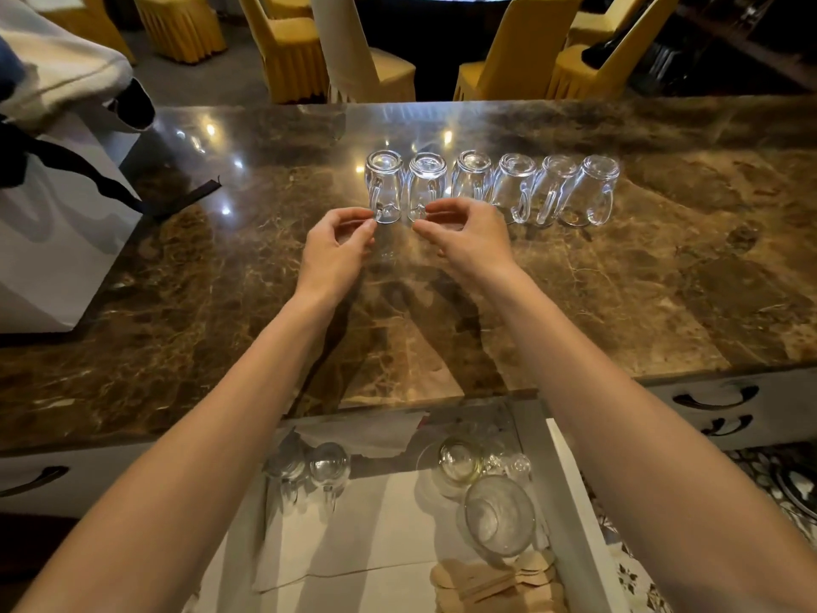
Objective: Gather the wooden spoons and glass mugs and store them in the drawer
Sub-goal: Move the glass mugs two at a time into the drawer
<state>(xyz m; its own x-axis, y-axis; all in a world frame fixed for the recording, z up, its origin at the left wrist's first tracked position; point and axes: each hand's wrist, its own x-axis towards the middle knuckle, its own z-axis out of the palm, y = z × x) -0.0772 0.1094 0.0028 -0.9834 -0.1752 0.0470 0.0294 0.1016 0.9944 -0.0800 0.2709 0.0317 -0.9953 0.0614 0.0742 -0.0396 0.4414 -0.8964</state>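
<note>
Where the brown marble counter [663, 303] runs the full width of the view, its near edge sits directly above an open drawer [570, 502], and its far edge borders a row of yellow-covered chairs [292, 50]. A white paper bag [57, 241] with dark handles takes up the counter's left end, while the surface to the right of the mugs and between the mugs and the near edge lies bare. Six glass mugs [473, 179] stand upside down in one close row towards the far side of the counter; they are clear, thick-based, and their handles point towards the viewer. The left hand [340, 241] has curled fingers, the thumb and forefinger tips meeting the rim and handle of the leftmost mug [383, 183]. The right hand [464, 234], likewise curled, has its fingertips at the handle of the second mug [426, 179]. Whether either hand has actually closed its grip on the glass cannot be told. Both forearms reach across the drawer, which is lined in white and holds clear glassware [499, 515] at its left and right, with pale wooden spoons [495, 581] lying together at its near right corner.
</note>
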